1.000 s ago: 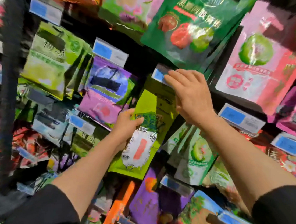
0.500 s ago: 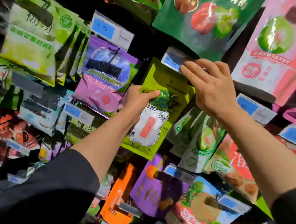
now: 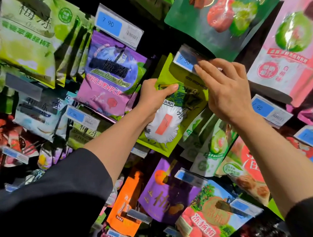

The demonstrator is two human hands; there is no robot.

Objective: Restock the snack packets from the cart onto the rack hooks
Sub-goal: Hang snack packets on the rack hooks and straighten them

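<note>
A lime-green snack packet (image 3: 173, 120) with a white burst and a red patch hangs in the middle of the rack. My left hand (image 3: 154, 97) grips its left edge, thumb across the front. My right hand (image 3: 224, 90) is at the packet's top right, its fingers on the blue price tag (image 3: 185, 60) at the end of the hook. The hook itself is hidden behind the tag and my fingers.
Packets crowd the rack all round: a purple one (image 3: 111, 79) to the left, light green ones (image 3: 29, 33) far left, a dark green one (image 3: 218, 18) above, a pink one (image 3: 294, 51) upper right. More price tags (image 3: 119, 25) jut out on hooks.
The view has shifted and drawn closer to the rack. Both hands have kept their hold on the lime-green packet and the price tag.
</note>
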